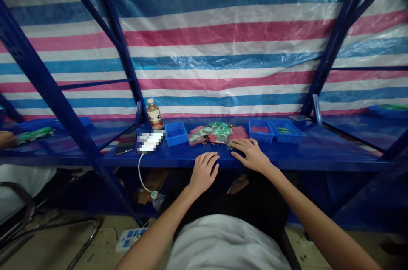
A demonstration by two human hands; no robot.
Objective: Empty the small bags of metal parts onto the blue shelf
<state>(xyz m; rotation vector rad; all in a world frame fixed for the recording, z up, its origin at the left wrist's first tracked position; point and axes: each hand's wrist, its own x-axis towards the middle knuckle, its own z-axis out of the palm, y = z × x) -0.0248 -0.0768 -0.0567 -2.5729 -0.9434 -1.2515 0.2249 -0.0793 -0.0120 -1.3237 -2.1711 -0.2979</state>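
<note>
My left hand [204, 171] rests palm down on the front edge of the blue shelf [334, 151], its fingers slightly curled and holding nothing. My right hand [251, 154] lies flat on the shelf with fingers spread, the fingertips touching the near edge of a pile of small red and green packets [216, 133]. Both hands are empty.
A small blue tray [176, 133] sits left of the pile, two blue trays [276, 130] to its right. A bottle [154, 114], a phone [125, 145] and a white device [149, 141] with a hanging cable stand at left. Blue rack posts flank me; a power strip [130, 238] lies on the floor. Another person's hand [6, 138] shows at far left.
</note>
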